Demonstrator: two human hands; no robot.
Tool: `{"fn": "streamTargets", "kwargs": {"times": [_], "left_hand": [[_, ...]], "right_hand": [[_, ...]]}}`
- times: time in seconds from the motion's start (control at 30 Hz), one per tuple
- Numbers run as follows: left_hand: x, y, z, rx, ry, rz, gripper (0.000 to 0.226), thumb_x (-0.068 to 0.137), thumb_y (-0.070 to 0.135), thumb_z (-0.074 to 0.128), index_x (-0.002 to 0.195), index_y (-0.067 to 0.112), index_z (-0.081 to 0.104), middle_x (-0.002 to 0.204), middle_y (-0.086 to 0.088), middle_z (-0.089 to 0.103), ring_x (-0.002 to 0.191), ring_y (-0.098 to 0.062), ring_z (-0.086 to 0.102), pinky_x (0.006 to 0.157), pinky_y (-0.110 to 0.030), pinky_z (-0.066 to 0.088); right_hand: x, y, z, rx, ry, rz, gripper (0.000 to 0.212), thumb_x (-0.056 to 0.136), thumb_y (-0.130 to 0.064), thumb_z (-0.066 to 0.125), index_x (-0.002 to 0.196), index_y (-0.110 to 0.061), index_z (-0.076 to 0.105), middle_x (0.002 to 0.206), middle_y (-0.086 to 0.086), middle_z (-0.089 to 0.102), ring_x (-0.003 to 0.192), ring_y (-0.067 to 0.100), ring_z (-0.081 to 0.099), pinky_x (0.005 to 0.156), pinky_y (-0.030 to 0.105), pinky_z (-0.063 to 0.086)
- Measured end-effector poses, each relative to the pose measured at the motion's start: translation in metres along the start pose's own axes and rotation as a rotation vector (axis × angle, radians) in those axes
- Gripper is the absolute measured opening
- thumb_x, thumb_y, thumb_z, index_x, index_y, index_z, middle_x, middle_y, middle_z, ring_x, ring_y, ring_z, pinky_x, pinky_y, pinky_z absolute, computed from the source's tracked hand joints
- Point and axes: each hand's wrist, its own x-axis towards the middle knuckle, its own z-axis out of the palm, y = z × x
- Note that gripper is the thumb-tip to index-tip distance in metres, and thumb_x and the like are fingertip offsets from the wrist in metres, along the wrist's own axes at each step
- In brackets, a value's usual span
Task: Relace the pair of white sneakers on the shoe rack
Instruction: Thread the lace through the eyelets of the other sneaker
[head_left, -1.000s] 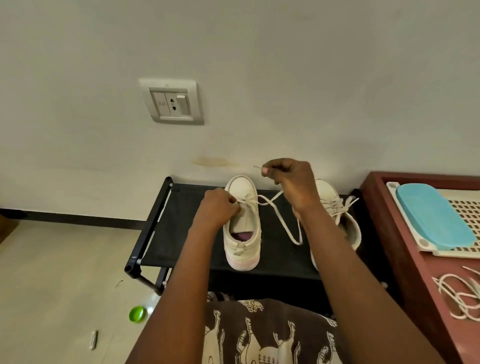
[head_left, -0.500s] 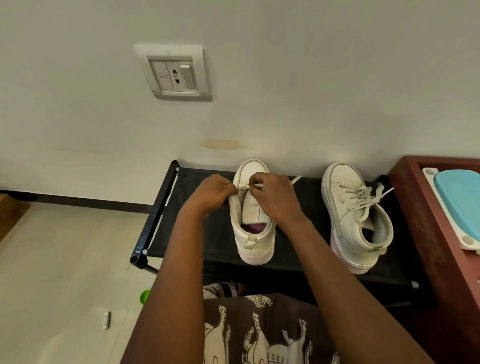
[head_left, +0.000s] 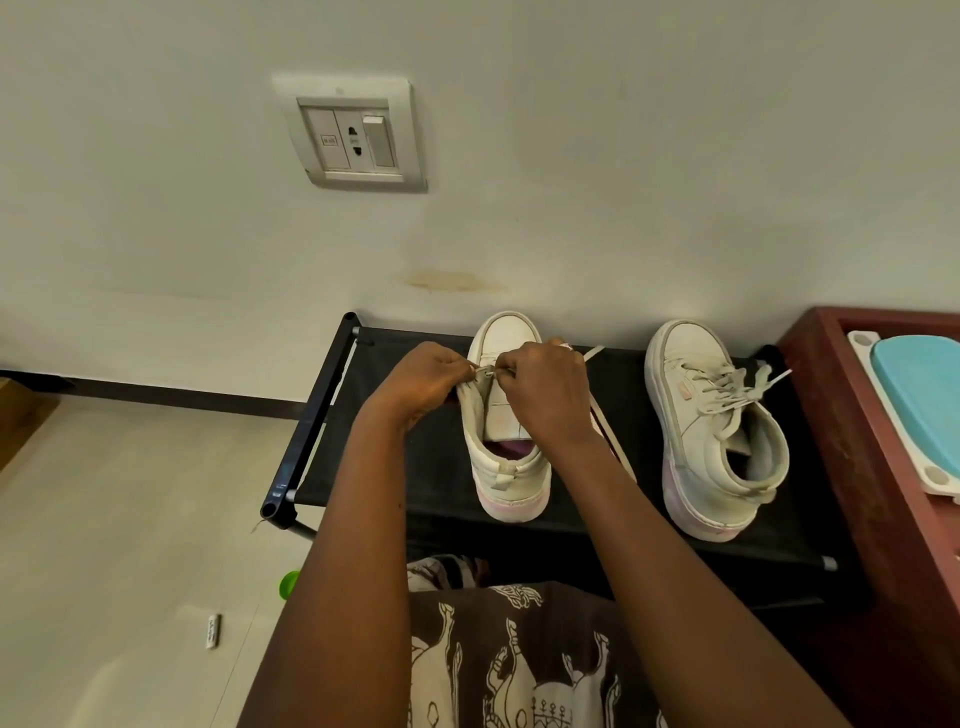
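Fingers (head_left: 466, 372) of left hand (head_left: 426, 382) and right hand (head_left: 545, 395) pinch flat white lace (head_left: 594, 353) centre-frame over toe-up white leather sneaker (head_left: 511, 467).

Brown garment (head_left: 524, 670) with cream animal-figure print; bare forearms (head_left: 358, 519), no sleeves.

I face a plain pale wall (head_left: 623, 130) in soft, even light, with a grey socket plate (head_left: 357, 136) set high and a brownish stain (head_left: 451, 281) lower down. A dark skirting board (head_left: 182, 397) meets the glossy cream floor (head_left: 130, 519) on my left, where a green cap (head_left: 290, 584) lies. On my right stands a dark red table (head_left: 883, 467) carrying a white tray (head_left: 898, 415) and a blue lid (head_left: 930, 395).
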Motion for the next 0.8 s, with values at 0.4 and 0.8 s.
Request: {"fn": "streamTargets", "kwargs": {"times": [0.4, 0.8], "left_hand": [[0.001, -0.003, 0.005, -0.231, -0.025, -0.079, 0.014, 0.092, 0.008, 0.055, 0.094, 0.0, 0.067, 0.085, -0.007, 0.064, 0.074, -0.012, 0.062, 0.07, -0.021, 0.057], [0.0, 0.0, 0.013, -0.275, 0.216, -0.079, 0.029, 0.091, -0.003, 0.043, 0.073, 0.017, 0.053, 0.081, -0.003, 0.061, 0.074, -0.013, 0.054, 0.056, -0.021, 0.038]], "right_hand": [[-0.002, -0.005, -0.005, 0.026, -0.095, 0.095, 0.026, 0.097, -0.026, 0.049, 0.117, -0.021, 0.066, 0.115, 0.003, 0.064, 0.116, 0.021, 0.044, 0.093, 0.036, 0.031], [-0.011, 0.002, -0.007, 0.206, -0.026, 0.23, 0.044, 0.082, -0.004, 0.056, 0.123, -0.02, 0.053, 0.125, 0.005, 0.043, 0.119, 0.024, 0.04, 0.095, 0.039, 0.026]]}}
